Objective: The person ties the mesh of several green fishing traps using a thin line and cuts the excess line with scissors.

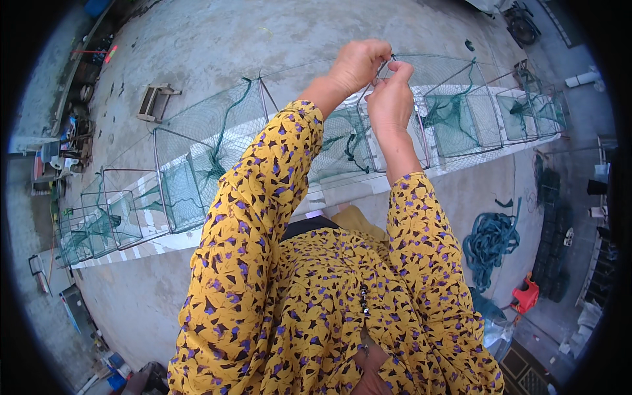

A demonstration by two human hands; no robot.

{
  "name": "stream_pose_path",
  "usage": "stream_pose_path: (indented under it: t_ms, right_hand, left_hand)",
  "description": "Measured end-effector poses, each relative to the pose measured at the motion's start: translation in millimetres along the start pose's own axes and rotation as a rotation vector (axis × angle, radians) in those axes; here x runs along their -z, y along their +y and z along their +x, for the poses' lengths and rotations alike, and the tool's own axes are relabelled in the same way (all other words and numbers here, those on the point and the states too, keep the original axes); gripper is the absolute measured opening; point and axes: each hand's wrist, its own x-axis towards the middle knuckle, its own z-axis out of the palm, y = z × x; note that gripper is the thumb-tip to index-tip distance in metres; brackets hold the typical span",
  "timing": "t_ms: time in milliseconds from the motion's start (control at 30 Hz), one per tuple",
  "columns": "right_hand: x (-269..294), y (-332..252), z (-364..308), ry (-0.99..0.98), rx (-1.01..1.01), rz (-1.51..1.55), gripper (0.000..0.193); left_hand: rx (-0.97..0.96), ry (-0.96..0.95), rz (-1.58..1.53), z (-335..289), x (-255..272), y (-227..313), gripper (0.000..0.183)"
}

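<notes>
A long green mesh fish trap [454, 122] with square wire frames stretches across in front of me, over a pale board [181, 227]. Both my hands meet at the top edge of one of its frames. My left hand [359, 64] is closed, its fingertips pinching at the frame's upper corner. Just right of it, my right hand [393, 99] is closed too, thumb and finger pressed together by the same spot. A thin dark cord or netting edge seems to lie between the fingertips, too small to tell which. Green cord [227, 122] hangs along the mesh to the left.
A small wooden stool [157, 102] stands on the concrete at the far left. To the right lie a heap of blue-green strap or netting [490, 243] and a red plastic stool [525, 296]. Dark stacked netting [552, 257] lines the right side. A wheeled vehicle [522, 25] stands far right.
</notes>
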Motion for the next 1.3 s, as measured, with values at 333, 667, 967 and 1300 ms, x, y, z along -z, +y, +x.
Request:
stream_pose_path:
  t_ms: [333,667,967,1300]
  right_hand:
    - [35.3,-13.2,9.3,-0.211,0.199,-0.398,0.008]
    - [54.6,-15.3,105.1,-0.475,-0.178,0.658,0.027]
    - [37.8,-8.8,153.5,-0.308,-0.130,0.661,0.024]
    - [64.5,-15.2,122.6,-0.346,-0.001,0.741,0.007]
  left_hand:
    - [-0.038,0.053,-0.068,-1.1,2.4,-0.2,0.008]
    - [0.202,0.005,-0.179,-2.5,4.3,26.4,0.007]
    - [0.300,0.062,-0.175,-10.1,-6.7,47.8,0.008]
    - [0.375,-0.068,-0.437,1.9,-4.5,31.3,0.007]
